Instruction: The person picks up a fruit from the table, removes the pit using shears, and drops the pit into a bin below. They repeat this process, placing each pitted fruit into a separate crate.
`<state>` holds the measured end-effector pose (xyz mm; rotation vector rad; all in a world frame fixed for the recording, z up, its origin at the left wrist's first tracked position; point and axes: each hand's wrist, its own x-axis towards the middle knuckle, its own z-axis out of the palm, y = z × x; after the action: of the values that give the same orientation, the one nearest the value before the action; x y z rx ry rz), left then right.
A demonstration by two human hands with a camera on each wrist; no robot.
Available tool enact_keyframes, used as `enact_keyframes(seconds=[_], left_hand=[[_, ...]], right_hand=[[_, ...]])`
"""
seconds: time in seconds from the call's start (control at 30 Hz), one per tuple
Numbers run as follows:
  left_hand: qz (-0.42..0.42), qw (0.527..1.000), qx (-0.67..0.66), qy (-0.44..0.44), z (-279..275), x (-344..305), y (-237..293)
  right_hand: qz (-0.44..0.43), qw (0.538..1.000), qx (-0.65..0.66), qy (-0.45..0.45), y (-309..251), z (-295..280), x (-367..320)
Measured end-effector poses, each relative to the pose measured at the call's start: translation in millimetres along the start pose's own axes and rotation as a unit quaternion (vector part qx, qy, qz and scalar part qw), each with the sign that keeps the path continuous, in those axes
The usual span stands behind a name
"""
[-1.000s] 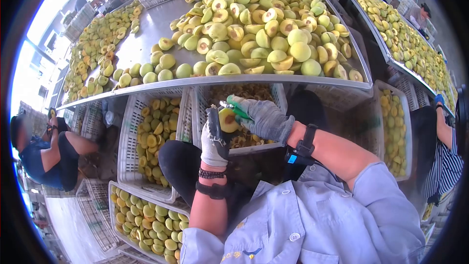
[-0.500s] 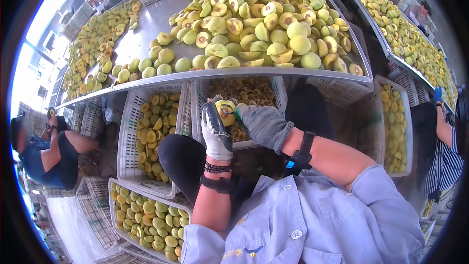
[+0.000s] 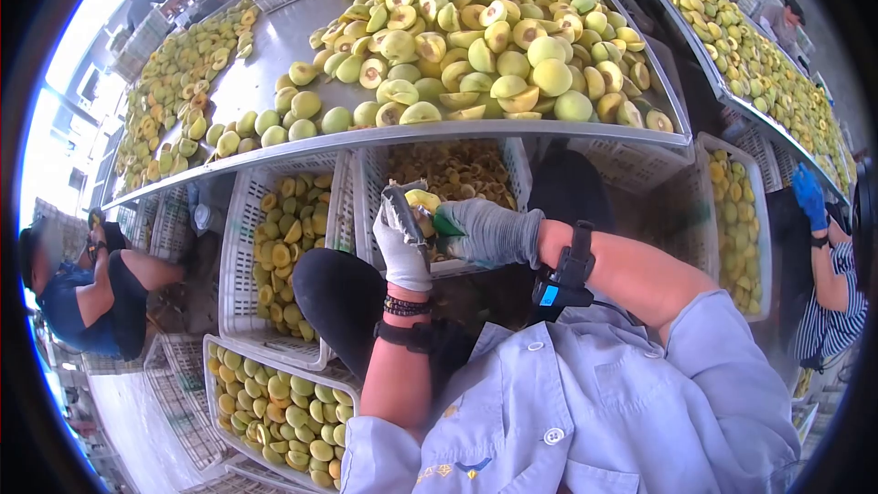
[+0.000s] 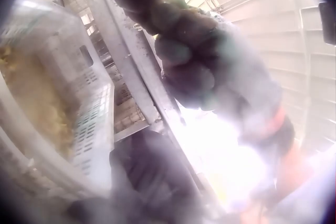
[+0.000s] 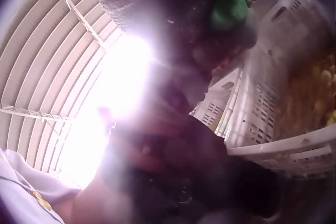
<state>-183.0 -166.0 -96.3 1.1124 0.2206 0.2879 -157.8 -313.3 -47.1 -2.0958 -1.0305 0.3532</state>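
Grey-gloved right grip (image 3: 489, 230) holds a green-handled tool (image 3: 445, 222), the left grip (image 3: 402, 245) yellow fruit (image 3: 422, 198).

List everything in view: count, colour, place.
Flat metal tables: at least two, silver, ahead, right
Perforated plastic crates: several, white, on and around tables
Cut round fruit: many, yellow-green, on tables, in crates
Rough scraps: many, brown, central crate
Fruit piece: one, yellow, centre
Handled tool: one, green, centre
Other people: several, mixed clothing, edges
Buttoned shirt: one, pale blue, centre
Wrist straps: two, black, both wrists
Left hand: one, white-and-dark glove, holding fruit piece
Right hand: one, gray glove, gripping tool
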Motion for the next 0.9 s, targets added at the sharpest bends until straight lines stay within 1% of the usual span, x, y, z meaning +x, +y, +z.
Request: enact_keyframes(seconds=[0.03, 0.07, 0.1, 0.13, 0.17, 0.2, 0.23, 0.27, 0.3, 0.33, 0.37, 0.4, 0.43, 0.47, 0.53, 0.57, 0.6, 0.63, 0.67, 0.7, 0.73, 0.77, 0.8, 0.83, 0.87, 0.9], left_hand=[[-0.045, 0.997, -0.068, -0.007, -2.0, 2.0, 0.1], [-0.043, 0.997, -0.069, -0.010, -0.8, 2.1, -1.7], [0.024, 1.000, 0.011, -0.006, 1.1, 1.8, -4.4], [0.090, 0.992, 0.091, 0.000, 5.5, 0.0, -2.3], [0.066, 0.995, 0.072, -0.012, 9.6, -3.9, 6.6], [0.066, 0.995, 0.072, -0.012, 8.0, -3.9, 5.2], [-0.004, 0.999, 0.019, -0.026, 6.2, -3.0, 4.1], [-0.072, 0.996, -0.036, -0.039, 4.9, -2.2, 3.8], [-0.044, 0.999, -0.015, -0.029, 6.0, -3.8, 1.7], [-0.040, 0.999, -0.014, -0.028, 8.0, -4.1, 1.0], [-0.076, 0.995, -0.058, -0.023, 8.8, -4.0, -0.3], [-0.112, 0.988, -0.102, -0.018, 7.5, -2.6, -2.0], [-0.138, 0.985, -0.102, 0.032, -2.7, 4.3, -18.2], [-0.148, 0.982, -0.065, 0.098, -5.0, 6.3, -21.7], [-0.155, 0.968, -0.082, 0.177, -17.9, 9.9, -37.3], [-0.151, 0.968, -0.082, 0.182, -20.0, 9.1, -34.4], [-0.125, 0.973, -0.045, 0.188, -22.8, 9.3, -30.4], [-0.099, 0.976, -0.007, 0.193, -25.3, 9.6, -25.2], [-0.096, 0.977, -0.003, 0.192, -28.5, 9.0, -19.6], [-0.095, 0.980, -0.008, 0.176, -32.3, 8.8, -13.1], [-0.094, 0.983, -0.015, 0.159, -34.4, 9.5, -5.3], [-0.067, 0.980, -0.063, 0.178, -29.4, 9.1, 11.6], [-0.054, 0.979, -0.037, 0.195, -28.7, 9.6, 33.5], [-0.010, 0.976, -0.024, 0.218, -31.3, 15.3, 53.4], [0.072, 0.965, 0.046, 0.246, -51.3, 28.1, 63.5], [0.150, 0.942, 0.120, 0.274, -67.9, 42.8, 76.8]], right_hand=[[-0.038, 0.997, 0.065, 0.013, -3.2, -4.2, 0.0], [-0.039, 0.997, 0.062, 0.015, -7.9, -8.2, -1.0], [0.082, 0.974, 0.205, -0.044, -14.1, -12.4, -3.4], [0.200, 0.913, 0.341, -0.103, -21.4, -16.6, -5.2], [0.200, 0.913, 0.341, -0.103, -24.2, -18.1, -6.8], [0.229, 0.894, 0.361, -0.134, -26.3, -18.6, -8.3], [0.255, 0.874, 0.380, -0.166, -27.6, -18.8, -9.1], [0.254, 0.874, 0.379, -0.168, -24.5, -16.9, -9.9], [0.256, 0.851, 0.426, -0.169, -18.2, -11.5, -11.5], [0.256, 0.827, 0.472, -0.169, -13.1, -6.6, -11.4], [0.252, 0.828, 0.470, -0.171, -11.5, 0.1, -12.0], [0.250, 0.778, 0.560, -0.132, -11.7, 8.6, -14.4], [0.245, 0.720, 0.643, -0.092, -12.5, 12.9, -14.8], [0.240, 0.723, 0.641, -0.095, -13.4, 13.6, -14.2], [0.195, 0.705, 0.681, -0.031, -11.3, 12.4, -15.1], [0.202, 0.720, 0.663, -0.031, -5.2, 8.4, -13.6], [0.199, 0.719, 0.665, -0.035, 14.5, 18.1, -11.8], [0.261, 0.811, 0.524, -0.013, 43.9, 35.9, -7.9], [0.314, 0.876, 0.366, 0.012, 50.1, 36.7, -4.4], [0.313, 0.949, 0.045, -0.002, 57.6, 33.1, -8.1], [0.311, 0.949, 0.047, -0.001, 58.7, 30.0, -8.1], [0.273, 0.962, -0.025, 0.000, 60.0, 29.0, -9.8], [0.234, 0.968, -0.095, 0.000, 62.2, 29.1, -13.1], [0.233, 0.968, -0.094, -0.001, 66.0, 29.4, -16.3], [0.237, 0.965, -0.109, -0.013, 71.0, 30.9, -18.2], [0.240, 0.963, -0.122, -0.025, 76.8, 33.7, -18.6]])
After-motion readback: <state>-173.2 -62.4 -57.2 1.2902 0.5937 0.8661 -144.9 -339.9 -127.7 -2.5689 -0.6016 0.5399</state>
